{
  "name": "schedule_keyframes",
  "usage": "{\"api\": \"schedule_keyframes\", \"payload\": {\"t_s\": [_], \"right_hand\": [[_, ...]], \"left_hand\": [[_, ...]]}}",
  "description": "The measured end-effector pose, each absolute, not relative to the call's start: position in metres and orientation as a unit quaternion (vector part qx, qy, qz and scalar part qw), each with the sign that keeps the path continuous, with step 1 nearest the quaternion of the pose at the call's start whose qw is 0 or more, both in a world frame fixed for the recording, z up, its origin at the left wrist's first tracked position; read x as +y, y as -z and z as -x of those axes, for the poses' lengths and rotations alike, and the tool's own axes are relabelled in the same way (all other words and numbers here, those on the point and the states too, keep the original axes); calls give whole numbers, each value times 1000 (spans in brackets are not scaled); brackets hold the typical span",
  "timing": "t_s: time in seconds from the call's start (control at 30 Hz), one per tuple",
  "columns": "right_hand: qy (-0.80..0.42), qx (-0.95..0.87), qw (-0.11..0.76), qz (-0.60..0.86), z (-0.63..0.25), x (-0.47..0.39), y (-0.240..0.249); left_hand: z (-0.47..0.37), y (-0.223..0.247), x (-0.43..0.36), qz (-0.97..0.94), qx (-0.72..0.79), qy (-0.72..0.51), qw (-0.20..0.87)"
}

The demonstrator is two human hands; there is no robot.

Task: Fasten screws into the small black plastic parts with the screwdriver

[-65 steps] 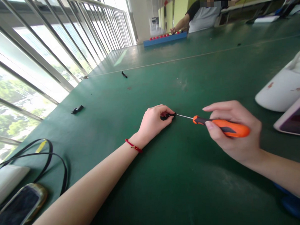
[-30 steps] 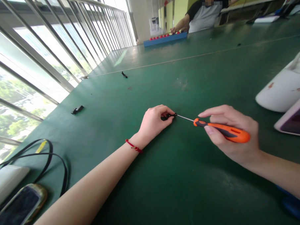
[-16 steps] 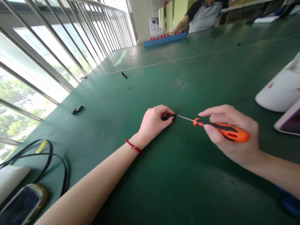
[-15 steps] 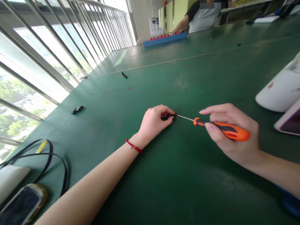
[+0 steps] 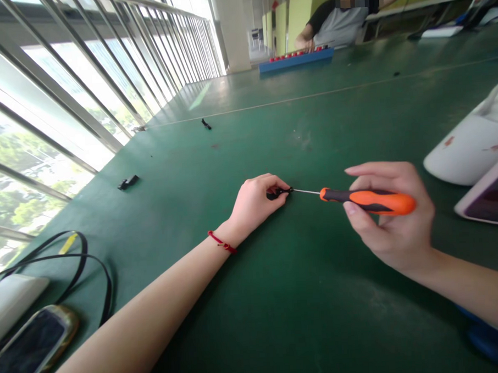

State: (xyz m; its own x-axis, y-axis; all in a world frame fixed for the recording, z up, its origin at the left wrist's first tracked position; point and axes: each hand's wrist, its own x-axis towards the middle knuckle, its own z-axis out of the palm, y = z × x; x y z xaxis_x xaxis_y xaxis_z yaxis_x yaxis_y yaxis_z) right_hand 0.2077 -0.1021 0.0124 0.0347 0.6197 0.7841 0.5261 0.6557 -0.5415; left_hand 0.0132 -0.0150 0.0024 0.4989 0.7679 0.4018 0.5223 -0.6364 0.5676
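Observation:
My left hand rests on the green table and pinches a small black part between thumb and fingers. Most of that part is hidden by the fingers, so its kind does not show. My right hand holds a screwdriver with an orange and black handle, lying across the fingers with the thumb below it. Its thin metal shaft points left, and the tip meets the end of the black part at my left fingertips. The right index finger is lifted off the handle.
Two small black pieces lie left, one nearer and one farther. A phone, a white box and a black cable occupy the near left. A white container stands right. Opposite, a person handles a blue rack.
The screwdriver has turned about its shaft and its handle end has risen. My right fingers have shifted up and slightly right. The blue rack across the table has moved right.

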Motion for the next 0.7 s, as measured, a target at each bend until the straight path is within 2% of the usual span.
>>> {"api": "schedule_keyframes", "payload": {"t_s": [0.1, 0.33, 0.53, 0.7], "right_hand": [[-54, -674, 628, 385, -210, -99, -11], [-56, -706, 538, 456, -207, -108, -15], [-72, -661, 643, 381, -207, -100, -11], [-78, -698, 554, 447, -205, -105, -15]], "left_hand": [[-13, -2, -15, -846, 382, -323, 187], [-13, -1, -14, -847, 375, -326, 188], [-13, -2, -15, -847, 377, -327, 184], [-13, -1, -15, -846, 376, -328, 189]]}}
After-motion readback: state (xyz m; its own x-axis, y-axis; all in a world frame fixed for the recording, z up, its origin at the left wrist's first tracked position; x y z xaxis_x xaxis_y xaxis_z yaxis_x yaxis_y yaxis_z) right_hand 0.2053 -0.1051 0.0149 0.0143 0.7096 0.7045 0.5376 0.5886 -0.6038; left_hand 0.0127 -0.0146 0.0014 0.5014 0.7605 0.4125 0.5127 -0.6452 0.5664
